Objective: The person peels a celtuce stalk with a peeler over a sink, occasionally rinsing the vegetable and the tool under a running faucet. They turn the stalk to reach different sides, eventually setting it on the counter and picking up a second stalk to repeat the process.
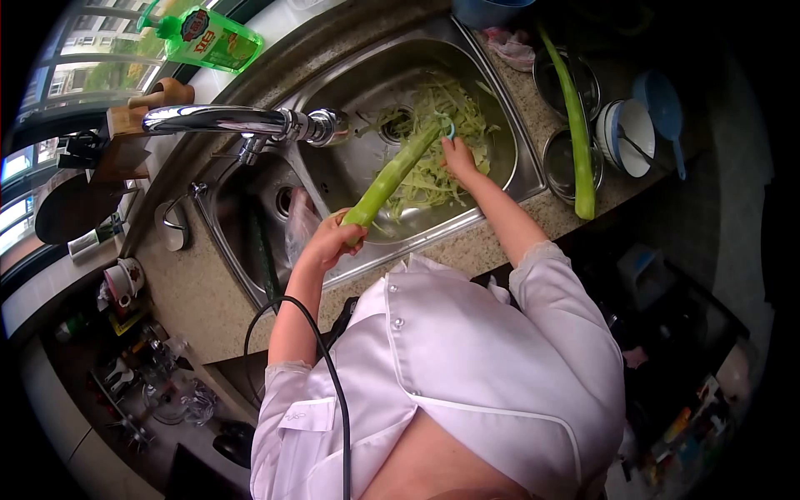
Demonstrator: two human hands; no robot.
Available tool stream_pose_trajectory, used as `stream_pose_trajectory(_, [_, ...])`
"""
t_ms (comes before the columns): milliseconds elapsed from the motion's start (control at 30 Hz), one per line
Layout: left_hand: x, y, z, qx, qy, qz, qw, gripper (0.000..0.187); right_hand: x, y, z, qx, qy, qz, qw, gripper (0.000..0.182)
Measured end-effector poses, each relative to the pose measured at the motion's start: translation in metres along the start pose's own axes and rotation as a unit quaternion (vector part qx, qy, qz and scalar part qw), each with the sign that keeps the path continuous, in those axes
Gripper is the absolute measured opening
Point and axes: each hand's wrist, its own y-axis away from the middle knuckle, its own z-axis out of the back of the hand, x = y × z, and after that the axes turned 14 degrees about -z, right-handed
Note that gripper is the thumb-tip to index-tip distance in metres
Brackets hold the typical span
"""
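My left hand (333, 240) is wrapped round the thick lower end of a green celtuce stem (387, 182). The stem slants up and to the right over the large sink basin (333, 179). At its far end, my right hand (461, 160) grips a light-blue peeler (450, 128) that is against the stem. Much of the peeler is hidden by the fingers. Below the stem, a heap of pale green peelings (429, 187) lies in the basin, some of it near the drain (395, 125).
Another long celtuce stem (577, 125) lies across metal bowls at the right, beside stacked white bowls (637, 142) and a blue strainer (658, 96). The small basin holds a plastic bag (302, 227) and a cucumber (265, 258). A faucet (242, 121) reaches over the sink; soap (212, 37) stands behind.
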Motion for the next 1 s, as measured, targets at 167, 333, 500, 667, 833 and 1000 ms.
stream_pose_trajectory(167, [-0.002, 0.008, -0.006, 0.0, -0.06, 0.019, 0.998, 0.041, 0.048, 0.035, -0.008, 0.279, -0.55, -0.308, 0.725, 0.021])
stream_pose_trajectory(333, [-0.021, 0.009, -0.019, 0.091, 0.126, 0.049, 0.987, 0.048, 0.078, 0.045, 0.003, 0.266, -0.569, -0.316, 0.712, 0.023])
stream_pose_trajectory(500, [0.017, -0.027, -0.023, 0.107, 0.152, -0.02, 0.982, 0.037, 0.093, 0.067, 0.01, 0.289, -0.533, -0.25, 0.755, 0.022])
stream_pose_trajectory(667, [0.056, -0.043, -0.021, 0.09, 0.169, 0.022, 0.981, 0.031, 0.055, 0.083, 0.002, 0.248, -0.338, -0.277, 0.865, 0.028])
stream_pose_trajectory(833, [0.057, -0.041, -0.018, 0.079, 0.148, 0.033, 0.985, 0.028, 0.035, 0.131, 0.009, 0.179, -0.037, 0.129, 0.975, 0.036])
stream_pose_trajectory(1000, [0.049, -0.047, -0.009, 0.082, 0.1, 0.027, 0.991, 0.029, 0.055, 0.116, 0.032, 0.154, 0.152, 0.153, 0.964, 0.033])
